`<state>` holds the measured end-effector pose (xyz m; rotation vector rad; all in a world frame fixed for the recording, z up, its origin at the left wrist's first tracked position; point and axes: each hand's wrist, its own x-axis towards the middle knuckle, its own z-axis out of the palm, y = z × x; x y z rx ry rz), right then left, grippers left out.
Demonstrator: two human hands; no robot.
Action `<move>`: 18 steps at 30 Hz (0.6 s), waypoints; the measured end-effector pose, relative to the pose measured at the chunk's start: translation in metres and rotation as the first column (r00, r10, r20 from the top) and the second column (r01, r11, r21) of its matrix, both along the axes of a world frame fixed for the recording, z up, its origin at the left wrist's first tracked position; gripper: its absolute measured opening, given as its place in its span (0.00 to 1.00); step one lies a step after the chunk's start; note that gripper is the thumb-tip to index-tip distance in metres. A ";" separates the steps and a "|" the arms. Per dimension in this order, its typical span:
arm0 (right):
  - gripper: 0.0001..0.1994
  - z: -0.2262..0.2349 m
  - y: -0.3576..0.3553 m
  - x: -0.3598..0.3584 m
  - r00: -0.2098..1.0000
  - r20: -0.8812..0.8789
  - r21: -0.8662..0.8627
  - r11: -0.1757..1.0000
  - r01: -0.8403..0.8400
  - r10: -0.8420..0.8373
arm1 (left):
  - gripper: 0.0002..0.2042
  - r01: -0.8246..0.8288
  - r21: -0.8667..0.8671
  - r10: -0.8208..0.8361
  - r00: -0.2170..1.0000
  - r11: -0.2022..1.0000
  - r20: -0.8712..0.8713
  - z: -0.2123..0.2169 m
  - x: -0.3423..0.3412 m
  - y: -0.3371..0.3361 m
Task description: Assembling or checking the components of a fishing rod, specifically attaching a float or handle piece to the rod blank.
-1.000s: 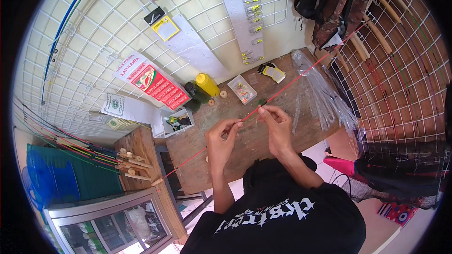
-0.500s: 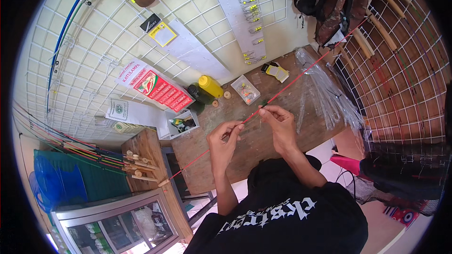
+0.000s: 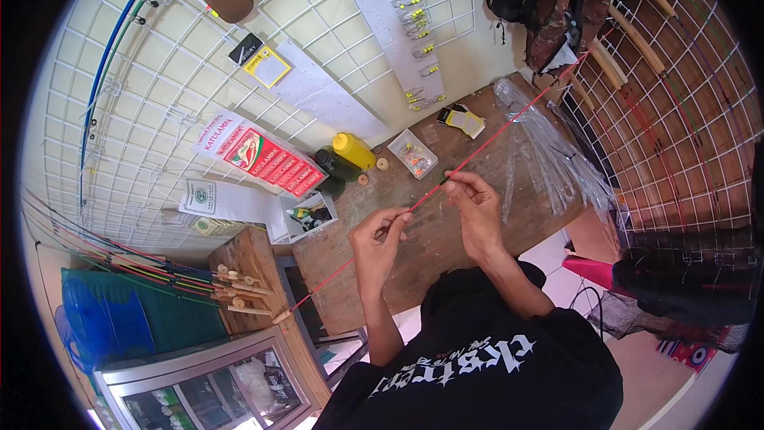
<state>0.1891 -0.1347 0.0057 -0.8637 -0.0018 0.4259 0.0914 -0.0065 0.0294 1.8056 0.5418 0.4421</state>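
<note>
A thin red fishing rod (image 3: 333,274) runs slantwise across my view, from a pale handle end at the lower left up to the upper right. My left hand (image 3: 376,240) is closed around it in a pinch over the middle of the workbench. Farther up the rod, my right hand (image 3: 480,219) pinches it with thumb and forefinger beside a small dark wrap (image 3: 445,181). Whether the right fingers also hold a thread or another tiny part is too small to tell.
On the wooden workbench (image 3: 382,271) stand a yellow bottle (image 3: 354,150), a clear box of small tackle (image 3: 413,154) and long plastic sleeves (image 3: 549,159). A white bin (image 3: 310,215) sits at its left edge. White wire grids (image 3: 151,72) rise behind; more rods (image 3: 135,251) lie at left.
My view has shifted slightly. The right hand's fingers have moved a little on the rod near the dark wrap. The left hand keeps its grip in the same place.
</note>
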 end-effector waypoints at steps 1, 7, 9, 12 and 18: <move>0.10 -0.003 0.000 0.000 1.000 0.009 -0.008 1.000 0.000 0.000 | 0.05 0.007 0.013 -0.007 1.000 1.000 -0.004 0.000 0.000 0.000; 0.07 -0.007 -0.001 0.002 1.000 -0.004 0.047 0.998 -0.030 0.030 | 0.05 0.029 0.026 -0.029 1.000 0.999 -0.007 0.000 -0.001 0.001; 0.07 -0.010 -0.004 0.004 0.999 0.026 0.029 0.999 -0.023 0.023 | 0.05 0.039 0.034 -0.039 0.999 0.999 -0.014 0.001 -0.001 0.001; 0.07 -0.010 -0.006 0.009 1.000 0.023 0.028 0.999 -0.021 0.020 | 0.05 0.038 0.023 -0.037 0.999 0.999 -0.028 0.000 -0.004 0.004; 0.08 -0.001 -0.014 0.025 0.997 0.020 0.077 0.995 0.068 -0.070 | 0.06 0.080 0.007 -0.079 0.996 0.997 -0.036 0.001 -0.009 0.005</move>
